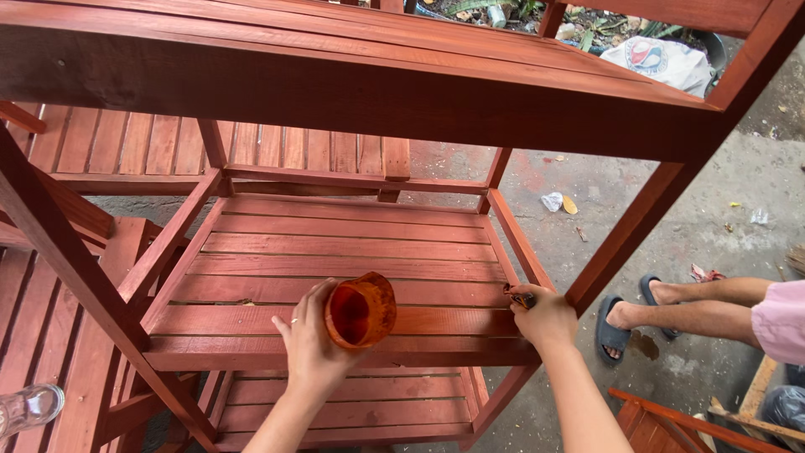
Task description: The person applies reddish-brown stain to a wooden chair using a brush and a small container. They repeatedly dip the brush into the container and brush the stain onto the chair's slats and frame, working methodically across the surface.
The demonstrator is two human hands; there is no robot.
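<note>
My left hand [309, 344] holds a small stain-smeared cup [360, 309] with red-brown liquid inside, tilted over the front slat of a reddish wooden rack's middle shelf [335, 252]. My right hand [547, 317] grips a small brush [520, 296], mostly hidden in the fist, at the shelf's right front corner next to the upright post [637, 222]. The rack's top shelf [352, 75] spans the upper part of the view, and a lower shelf [352, 407] shows beneath my hands.
More red slatted wooden furniture [168, 147] stands behind and to the left. Another person's legs in dark sandals [616, 327] rest on the concrete floor at right. A glass jar [29, 408] sits at bottom left. Litter and a white bag [662, 60] lie beyond.
</note>
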